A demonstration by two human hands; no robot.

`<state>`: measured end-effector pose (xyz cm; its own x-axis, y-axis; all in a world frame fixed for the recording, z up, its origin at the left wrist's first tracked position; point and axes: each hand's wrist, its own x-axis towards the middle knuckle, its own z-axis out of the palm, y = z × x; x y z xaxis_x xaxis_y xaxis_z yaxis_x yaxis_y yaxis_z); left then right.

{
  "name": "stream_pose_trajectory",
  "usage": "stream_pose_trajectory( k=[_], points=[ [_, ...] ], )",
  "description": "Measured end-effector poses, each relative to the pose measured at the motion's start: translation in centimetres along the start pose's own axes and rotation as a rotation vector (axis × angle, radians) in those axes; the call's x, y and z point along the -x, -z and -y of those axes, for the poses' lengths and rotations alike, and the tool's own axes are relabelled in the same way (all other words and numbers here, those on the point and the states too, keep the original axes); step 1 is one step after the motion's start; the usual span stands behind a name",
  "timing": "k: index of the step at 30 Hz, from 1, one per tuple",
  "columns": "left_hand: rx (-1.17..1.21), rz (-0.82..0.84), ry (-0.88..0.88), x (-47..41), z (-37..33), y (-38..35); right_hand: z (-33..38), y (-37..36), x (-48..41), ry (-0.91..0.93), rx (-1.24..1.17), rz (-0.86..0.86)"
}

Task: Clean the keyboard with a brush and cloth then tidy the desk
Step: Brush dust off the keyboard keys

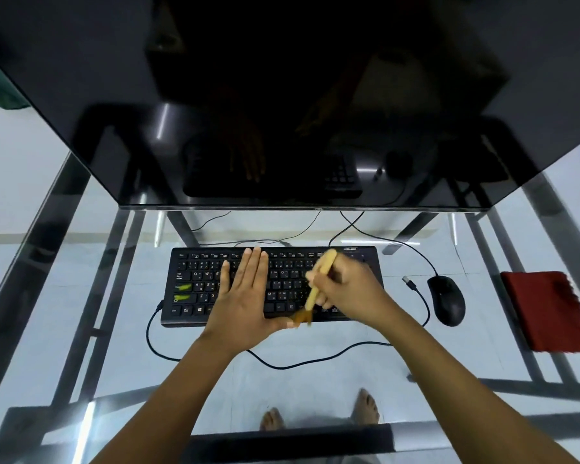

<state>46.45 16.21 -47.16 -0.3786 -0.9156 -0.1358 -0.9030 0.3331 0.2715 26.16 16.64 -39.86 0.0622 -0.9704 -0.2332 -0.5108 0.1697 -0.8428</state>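
Keyboard (pixel 195 286): black; legends Q, W, Ctrl were legible, corner logo blurred.
Left hand (pixel 245 296): lay flat on its middle keys, fingers straight.
Right hand (pixel 345 289): gripped brush (pixel 318 279), bristles at keyboard's front edge.
Cloth (pixel 549 309): red, well right of keyboard.

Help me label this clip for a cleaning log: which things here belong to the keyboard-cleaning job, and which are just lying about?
Belongs to the job: keyboard; brush, gripped by the right hand; left hand, flat on the keyboard; red cloth, lying untouched on the glass desk.

Just lying about: mouse; monitor; loose USB plug beside the mouse.
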Motion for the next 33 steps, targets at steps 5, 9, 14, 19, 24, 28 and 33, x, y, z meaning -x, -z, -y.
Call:
stream_pose_trajectory(
  k=[5, 9, 14, 19, 24, 28, 33],
  points=[
    [0.029, 0.025, -0.025, -0.8, -1.7, 0.1, 0.0, 0.1, -0.8, 0.110, -0.101, -0.242],
    [0.038, 0.019, -0.054, -1.3, -3.2, 0.2, -0.4, 0.5, -1.9, 0.127, 0.071, -0.241],
    [0.042, 0.022, -0.062, -2.0, -4.7, 0.4, -0.8, 2.2, -2.4, 0.115, 0.089, -0.253],
    [0.039, 0.037, -0.072, -2.5, -5.3, 0.2, -2.0, 4.8, -1.8, 0.116, 0.138, -0.467],
    [0.022, 0.068, -0.075, -2.6, -5.4, -0.2, -3.3, 5.7, -0.7, 0.025, 0.218, -0.468],
    [0.005, 0.090, -0.070, -2.6, -5.5, -0.7, -3.9, 6.0, 0.3, 0.026, 0.126, -0.375],
    [-0.003, 0.089, -0.061, -2.5, -5.5, -1.1, -4.3, 6.4, 0.8, 0.060, 0.175, -0.525]
  ],
)
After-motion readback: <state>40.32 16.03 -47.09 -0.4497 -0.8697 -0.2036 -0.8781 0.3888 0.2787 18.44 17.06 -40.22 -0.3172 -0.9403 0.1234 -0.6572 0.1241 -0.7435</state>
